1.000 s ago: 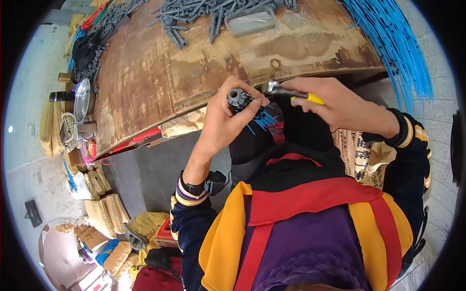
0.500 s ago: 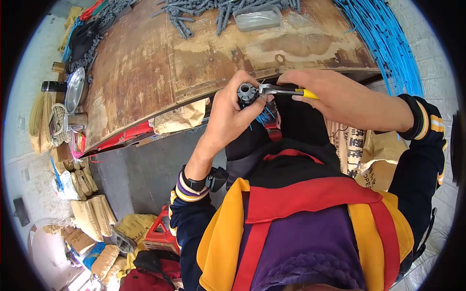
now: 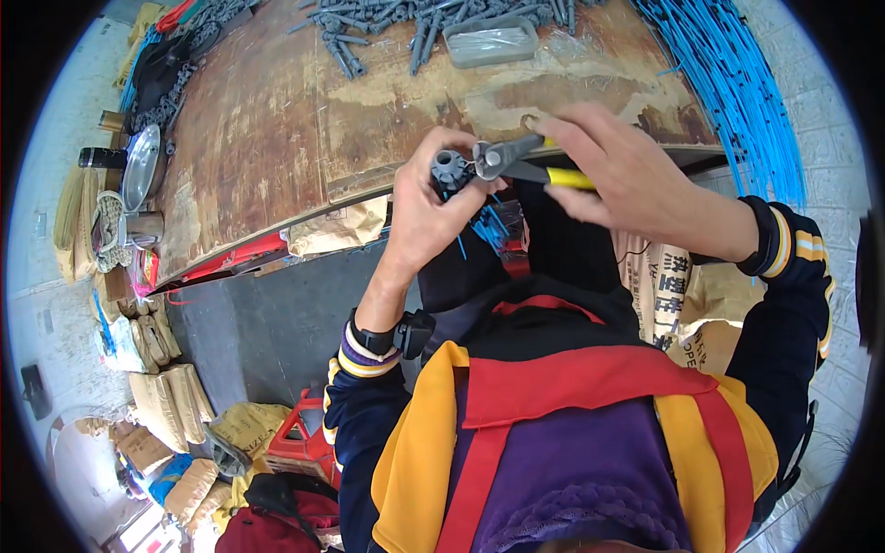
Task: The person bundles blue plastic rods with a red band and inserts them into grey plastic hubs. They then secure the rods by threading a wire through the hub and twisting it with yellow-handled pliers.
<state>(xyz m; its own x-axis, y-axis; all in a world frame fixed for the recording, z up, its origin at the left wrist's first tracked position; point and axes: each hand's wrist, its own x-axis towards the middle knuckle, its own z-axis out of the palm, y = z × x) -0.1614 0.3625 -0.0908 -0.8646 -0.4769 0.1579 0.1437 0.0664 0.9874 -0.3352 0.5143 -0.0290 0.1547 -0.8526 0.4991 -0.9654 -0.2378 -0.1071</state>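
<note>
Near the front edge of the wooden table, my left hand (image 3: 426,195) is wrapped round a grey plastic fitting (image 3: 449,166) with a notched round end and a hole in its middle. Thin blue strands (image 3: 489,230) hang down beneath that hand. My right hand (image 3: 613,175) grips a pair of pincers (image 3: 505,158) with yellow handles, spread apart between thumb and fingers. The metal jaws touch or almost touch the side of the fitting, by my left fingertips. Whether a wire lies between the jaws is too small to tell.
Grey plastic parts (image 3: 424,28) are heaped at the far side of the table (image 3: 267,120), beside a clear plastic box (image 3: 490,42). A bundle of blue rods (image 3: 728,83) lies at the right. A metal bowl (image 3: 143,170) stands off the left edge; paper sacks (image 3: 166,410) lie beyond.
The pincers have turned and their handles have spread wider apart. My left hand has shifted slightly left with the fitting, and more of the blue strands show below it.
</note>
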